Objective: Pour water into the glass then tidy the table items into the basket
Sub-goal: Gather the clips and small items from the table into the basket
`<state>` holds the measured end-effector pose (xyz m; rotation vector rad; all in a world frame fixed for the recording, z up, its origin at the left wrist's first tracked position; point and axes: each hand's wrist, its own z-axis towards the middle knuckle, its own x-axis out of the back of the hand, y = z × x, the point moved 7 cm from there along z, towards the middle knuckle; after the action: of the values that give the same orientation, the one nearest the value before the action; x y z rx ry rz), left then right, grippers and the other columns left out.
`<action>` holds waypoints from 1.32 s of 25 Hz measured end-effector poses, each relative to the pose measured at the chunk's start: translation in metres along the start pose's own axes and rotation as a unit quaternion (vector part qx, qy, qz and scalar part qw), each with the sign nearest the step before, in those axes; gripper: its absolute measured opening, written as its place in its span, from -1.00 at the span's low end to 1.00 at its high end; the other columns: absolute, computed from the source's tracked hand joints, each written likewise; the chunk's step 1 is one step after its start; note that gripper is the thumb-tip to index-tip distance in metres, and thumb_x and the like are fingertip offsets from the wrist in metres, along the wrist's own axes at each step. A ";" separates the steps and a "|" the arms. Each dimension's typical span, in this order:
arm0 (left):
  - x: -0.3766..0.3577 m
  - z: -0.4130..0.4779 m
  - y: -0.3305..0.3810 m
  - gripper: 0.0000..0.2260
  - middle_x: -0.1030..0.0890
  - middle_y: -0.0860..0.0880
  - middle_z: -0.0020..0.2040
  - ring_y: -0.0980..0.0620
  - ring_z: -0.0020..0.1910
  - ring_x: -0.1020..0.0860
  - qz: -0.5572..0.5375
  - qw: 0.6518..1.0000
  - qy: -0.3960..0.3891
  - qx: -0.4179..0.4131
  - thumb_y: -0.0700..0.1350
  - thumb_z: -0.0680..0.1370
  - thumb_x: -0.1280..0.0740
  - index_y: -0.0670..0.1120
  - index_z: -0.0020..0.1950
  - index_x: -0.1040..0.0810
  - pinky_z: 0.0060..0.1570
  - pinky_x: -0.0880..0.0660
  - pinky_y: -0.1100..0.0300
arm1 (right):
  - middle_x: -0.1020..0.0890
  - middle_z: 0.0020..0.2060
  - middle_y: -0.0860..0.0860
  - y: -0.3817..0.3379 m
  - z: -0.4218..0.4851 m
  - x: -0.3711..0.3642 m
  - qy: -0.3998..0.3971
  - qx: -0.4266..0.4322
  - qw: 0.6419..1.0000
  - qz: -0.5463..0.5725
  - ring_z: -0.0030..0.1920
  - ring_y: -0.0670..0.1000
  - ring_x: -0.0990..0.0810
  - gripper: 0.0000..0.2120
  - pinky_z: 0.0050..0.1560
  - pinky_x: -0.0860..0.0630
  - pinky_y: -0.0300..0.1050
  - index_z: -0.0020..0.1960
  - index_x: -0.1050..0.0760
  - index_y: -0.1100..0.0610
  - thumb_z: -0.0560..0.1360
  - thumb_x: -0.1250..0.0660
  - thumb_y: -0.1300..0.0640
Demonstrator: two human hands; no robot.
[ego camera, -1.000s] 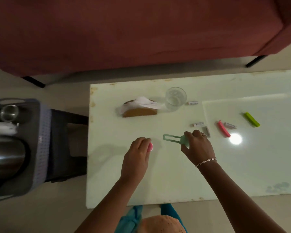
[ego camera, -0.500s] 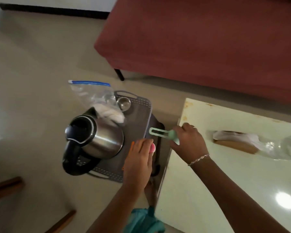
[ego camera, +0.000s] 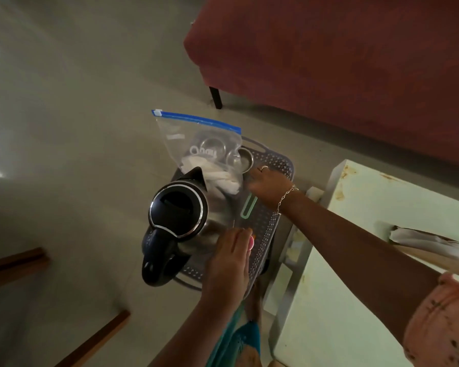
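Note:
The grey perforated basket [ego camera: 266, 227] stands low, left of the white table [ego camera: 355, 274]. Over its far side my right hand [ego camera: 269, 184] holds a pale green looped clip [ego camera: 247, 207], whose loop hangs down toward the basket floor. Above the basket's near side my left hand [ego camera: 231, 251] grips a small pink item [ego camera: 250, 243]; most of it is hidden by my fingers. A steel and black kettle [ego camera: 178, 207] sits in the basket. The glass is out of view.
A clear zip bag [ego camera: 196, 144] with a blue seal leans at the basket's far end beside a small steel cup [ego camera: 246, 158]. A red sofa [ego camera: 342, 62] fills the upper right. A tissue holder [ego camera: 421, 241] lies on the table's right. Wooden legs [ego camera: 16, 263] stand at the left.
Both hands carried their items off the table leftward and now hover over the basket. The right hand reached farther in, with the green clip now pointing down. The view turned left.

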<state>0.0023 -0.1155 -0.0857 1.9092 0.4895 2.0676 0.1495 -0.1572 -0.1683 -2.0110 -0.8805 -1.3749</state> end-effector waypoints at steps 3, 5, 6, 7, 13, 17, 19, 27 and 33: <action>-0.006 -0.001 -0.004 -0.71 -0.63 -0.06 -0.08 0.05 -0.17 -0.61 -0.006 1.000 -0.015 -0.003 -0.24 0.34 -0.50 -0.14 0.03 -0.59 -0.30 -0.56 0.30 | -0.38 0.21 0.28 -0.005 0.011 -0.018 -0.030 -0.010 0.999 0.025 0.14 0.30 -0.42 -0.73 -0.02 -0.49 0.19 0.20 -0.35 0.32 0.51 -0.10 0.32; -0.009 -0.002 -0.006 -0.68 -0.64 -0.07 -0.06 0.06 -0.15 -0.62 -0.009 1.000 -0.025 -0.005 -0.24 0.32 -0.51 -0.14 0.05 -0.59 -0.25 -0.57 0.31 | -0.37 0.22 0.28 -0.006 0.014 -0.026 -0.035 -0.009 0.998 0.049 0.15 0.31 -0.41 -0.70 -0.04 -0.49 0.19 0.23 -0.33 0.30 0.52 -0.11 0.28; -0.010 -0.002 -0.006 -0.67 -0.64 -0.07 -0.06 0.07 -0.13 -0.62 -0.010 1.000 -0.026 -0.009 -0.24 0.31 -0.52 -0.14 0.04 -0.59 -0.22 -0.56 0.33 | -0.36 0.22 0.29 -0.005 0.015 -0.029 -0.034 -0.010 0.998 0.058 0.15 0.31 -0.40 -0.68 -0.04 -0.49 0.20 0.26 -0.31 0.29 0.52 -0.10 0.26; -0.012 -0.001 -0.006 -0.66 -0.64 -0.07 -0.06 0.08 -0.12 -0.62 -0.010 0.999 -0.027 -0.015 -0.25 0.30 -0.53 -0.14 0.04 -0.59 -0.20 -0.55 0.35 | -0.36 0.22 0.29 -0.004 0.016 -0.032 -0.033 -0.013 0.997 0.062 0.15 0.31 -0.40 -0.66 -0.05 -0.49 0.19 0.29 -0.29 0.28 0.53 -0.09 0.25; -0.028 0.012 -0.002 -0.69 -0.64 -0.10 -0.10 0.03 -0.15 -0.62 -0.012 0.999 -0.032 -0.024 -0.30 0.28 -0.53 -0.18 -0.02 -0.58 -0.26 -0.59 0.30 | -0.36 0.24 0.27 -0.001 0.019 -0.040 -0.045 -0.020 0.997 0.065 0.17 0.27 -0.39 -0.65 0.02 -0.49 0.16 0.33 -0.27 0.22 0.55 -0.09 0.23; -0.042 0.029 -0.007 -0.71 -0.64 -0.11 -0.08 0.03 -0.12 -0.62 -0.008 0.999 -0.042 0.002 -0.30 0.31 -0.50 -0.18 -0.01 -0.57 -0.17 -0.59 0.29 | -0.39 0.25 0.24 0.020 0.007 -0.021 0.028 -0.056 0.994 0.090 0.16 0.26 -0.43 -0.70 0.11 -0.47 0.14 0.23 -0.37 0.24 0.50 -0.13 0.28; -0.051 0.038 -0.008 -0.73 -0.64 -0.11 -0.08 0.02 -0.11 -0.62 0.003 0.998 -0.056 0.010 -0.31 0.33 -0.48 -0.18 0.00 -0.57 -0.13 -0.55 0.29 | -0.48 0.12 0.29 0.032 -0.007 -0.002 0.100 -0.069 0.986 0.111 0.05 0.29 -0.48 -0.73 0.05 -0.48 0.14 0.12 -0.45 0.28 0.44 -0.15 0.32; -0.092 0.053 -0.016 -0.88 -0.59 -0.23 -0.08 -0.18 -0.15 -0.59 0.017 0.993 -0.113 0.019 -0.29 0.49 -0.32 -0.25 0.01 -0.54 -0.21 -0.54 0.05 | -0.57 -0.01 0.28 0.057 -0.062 0.018 0.219 -0.140 0.957 0.126 -0.08 0.29 -0.56 -0.75 -0.18 -0.59 0.10 0.04 -0.53 0.29 0.35 -0.35 0.36; -0.093 0.049 -0.020 -0.70 -0.53 -0.21 0.13 -0.16 0.06 -0.55 0.027 0.991 -0.125 0.047 -0.17 0.53 -0.26 -0.21 0.25 -0.43 -0.01 -0.52 0.05 | -0.54 0.11 0.30 0.063 -0.093 0.007 0.209 -0.194 0.952 0.109 0.08 0.30 -0.54 -0.68 -0.04 -0.58 0.13 0.11 -0.50 0.28 0.37 -0.40 0.27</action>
<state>0.0583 -0.1343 -0.1749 2.2200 0.4888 1.8304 0.1451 -0.2652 -0.1359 -1.8986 -0.2013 -1.8526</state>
